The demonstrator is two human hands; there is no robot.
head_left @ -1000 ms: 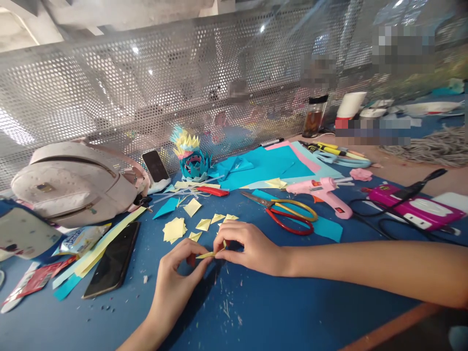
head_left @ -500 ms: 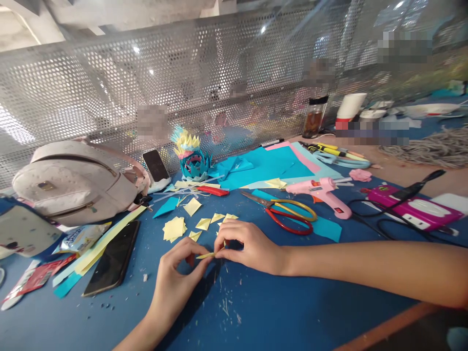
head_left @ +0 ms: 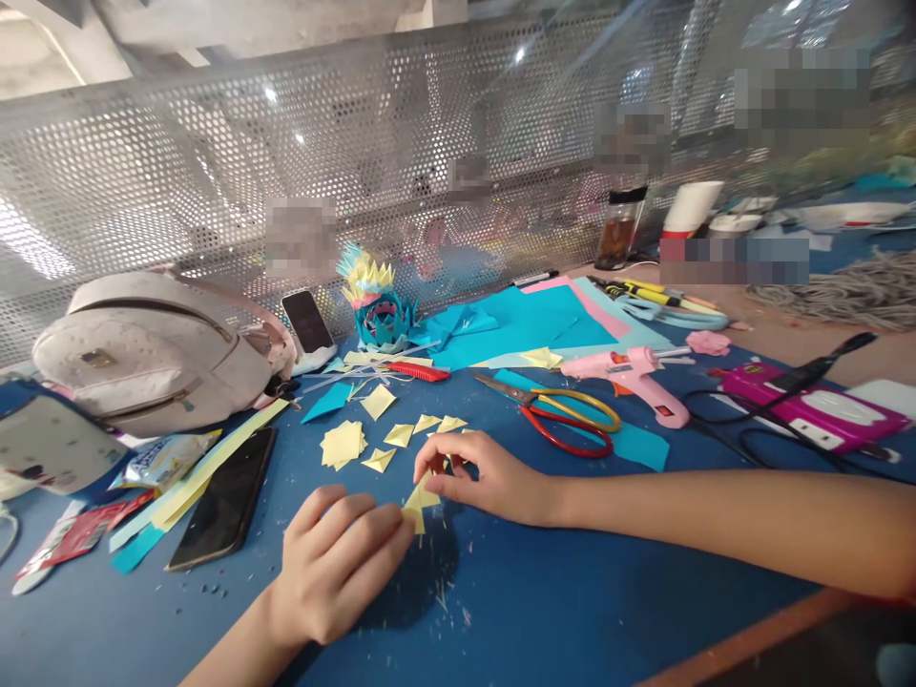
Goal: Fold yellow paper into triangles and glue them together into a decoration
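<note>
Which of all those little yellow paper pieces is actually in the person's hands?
The folded yellow piece pinched between the left hand and right hand; the other yellow pieces lie loose farther back on the blue table.

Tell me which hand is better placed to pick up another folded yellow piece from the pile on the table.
Probably the right hand. Its fingers lie just short of the loose folded yellow pieces, while the left hand sits nearer the person and pinches the yellow paper that both hands hold.

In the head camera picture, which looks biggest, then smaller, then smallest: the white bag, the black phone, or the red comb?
1. White bag
2. Black phone, though it lies nearer the camera
3. Red comb, farther back
</note>
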